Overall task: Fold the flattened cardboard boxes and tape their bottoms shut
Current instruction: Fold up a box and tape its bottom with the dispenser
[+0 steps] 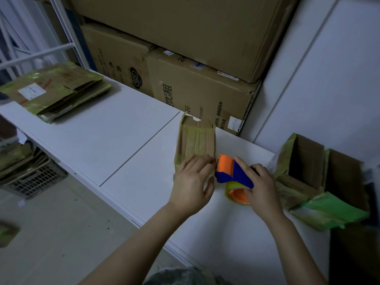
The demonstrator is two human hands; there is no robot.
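White tabletop (pixel 123 130) runs from far left to near right. A small cardboard box (pixel 196 140), its upper face striped with yellowish tape, lies near the middle, and everything else is placed from that box. Far to its left, a stack of flattened cardboard boxes (pixel 55 91) wrapped in greenish tape rests on the tabletop, with a white shelf frame (pixel 61 46) behind the stack. Left of the box and lower, down on the floor, sits a slatted plastic crate (pixel 35 179) with more flat cardboard heaped above it. Behind the box, large brown cartons (pixel 195 85) are piled up, hemming in the tabletop's far edge. On the box's near end lies the left hand (pixel 191 184), its grip spread, fingers flat on the cardboard. Just right of the box's near corner is a blue and orange tape dispenser (pixel 232 171), its orange head close against the box. The right hand (pixel 261 186) has its grip curled round the dispenser's handle, forefinger laid along the top. The tape roll (pixel 236 192) shows beneath the dispenser. Well to the right of the box, two open folded boxes (pixel 320 171) with green-taped flaps crowd the tabletop's edge.
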